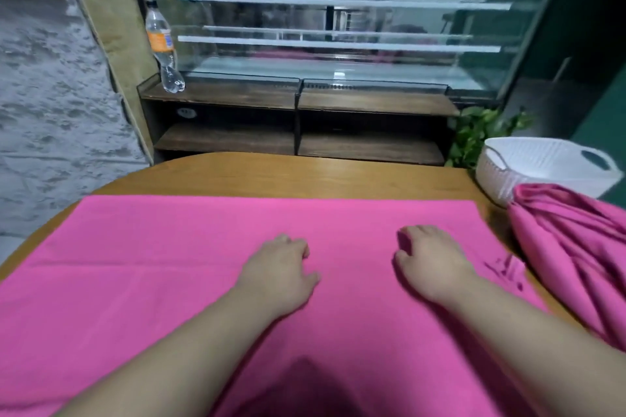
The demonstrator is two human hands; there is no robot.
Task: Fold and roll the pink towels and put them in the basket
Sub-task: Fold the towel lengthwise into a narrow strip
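A large pink towel (169,264) lies spread flat over the wooden table (271,173), with a crease running across its left half. My left hand (281,267) rests palm down near the towel's middle, fingers loosely bent and holding nothing. My right hand (430,257) lies palm down a little to the right, also on the towel and gripping nothing. A second pink towel (576,247) sits bunched at the table's right edge. Behind it stands the white basket (542,166), which looks to hold nothing.
A glass display case (338,27) on dark wooden shelves stands beyond the table. A plastic bottle (162,47) with an orange label leans on the shelf's left end. A green plant (474,135) grows beside the basket. Grey floor lies to the left.
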